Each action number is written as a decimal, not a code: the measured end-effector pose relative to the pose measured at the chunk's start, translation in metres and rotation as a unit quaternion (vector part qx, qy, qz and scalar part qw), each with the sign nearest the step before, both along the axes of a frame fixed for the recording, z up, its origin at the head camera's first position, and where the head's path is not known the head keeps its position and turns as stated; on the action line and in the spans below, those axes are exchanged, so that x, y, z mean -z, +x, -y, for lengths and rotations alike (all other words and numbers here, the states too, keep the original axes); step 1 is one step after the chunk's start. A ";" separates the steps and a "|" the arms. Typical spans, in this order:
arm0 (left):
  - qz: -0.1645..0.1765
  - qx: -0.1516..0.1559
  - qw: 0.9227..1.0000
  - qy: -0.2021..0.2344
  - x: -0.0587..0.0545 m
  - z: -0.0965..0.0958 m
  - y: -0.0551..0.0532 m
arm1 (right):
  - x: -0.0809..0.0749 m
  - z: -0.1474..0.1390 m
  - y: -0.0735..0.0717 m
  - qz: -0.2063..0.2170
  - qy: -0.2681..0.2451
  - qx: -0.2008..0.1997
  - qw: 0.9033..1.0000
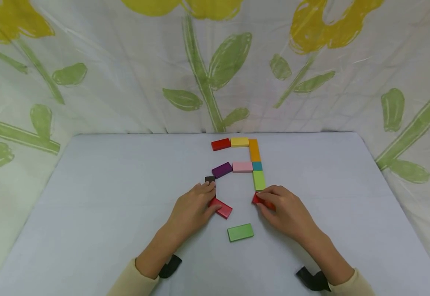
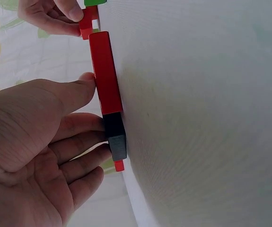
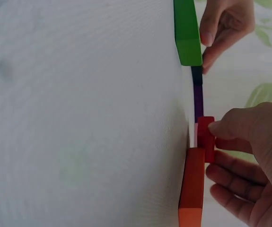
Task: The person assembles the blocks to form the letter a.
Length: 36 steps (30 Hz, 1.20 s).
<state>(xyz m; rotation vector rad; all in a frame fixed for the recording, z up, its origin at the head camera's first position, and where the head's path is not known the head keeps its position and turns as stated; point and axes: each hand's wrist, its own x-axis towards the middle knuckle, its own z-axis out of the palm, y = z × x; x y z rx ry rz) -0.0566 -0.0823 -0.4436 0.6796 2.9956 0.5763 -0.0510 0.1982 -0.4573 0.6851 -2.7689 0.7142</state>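
Note:
My left hand (image 1: 192, 209) rests at the left side of a curved row of blocks. Its fingertips touch a black block (image 1: 209, 179), while the thumb lies against a rose-red block (image 1: 225, 210); in the left wrist view these two, the black block (image 2: 118, 142) and the red block (image 2: 106, 75), sit end to end. Thumb and fingers of my right hand (image 1: 289, 211) pinch a small red block (image 3: 206, 137), just below the lime block (image 1: 259, 180). Partly under that hand is an orange-red block (image 3: 192, 184), lying on the table.
A green block (image 1: 240, 232) lies apart, nearer me, between the hands. Up the table, a purple block (image 1: 222, 169), pink block (image 1: 242, 167), teal block (image 1: 257, 166), orange block (image 1: 255, 150), yellow block (image 1: 239, 142) and red block (image 1: 220, 144) continue the row. Flowered cloth hangs behind.

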 end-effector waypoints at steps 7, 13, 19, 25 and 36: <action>-0.004 0.002 1.000 -0.002 -0.001 0.000 0.000 | 0.000 0.000 -0.002 0.000 0.009 0.006 1.000; -0.002 -0.001 1.000 -0.003 0.000 0.000 0.001 | -0.001 0.002 -0.002 0.008 0.018 0.015 1.000; -0.001 -0.003 1.000 -0.002 0.000 0.000 0.001 | -0.001 0.003 -0.002 0.018 0.021 0.026 0.999; -0.002 0.000 1.000 -0.009 0.000 0.000 0.001 | -0.001 0.003 -0.001 0.028 0.020 0.037 0.999; -0.001 -0.001 1.000 -0.006 0.000 0.000 0.001 | -0.001 0.003 -0.002 0.035 0.021 0.043 0.998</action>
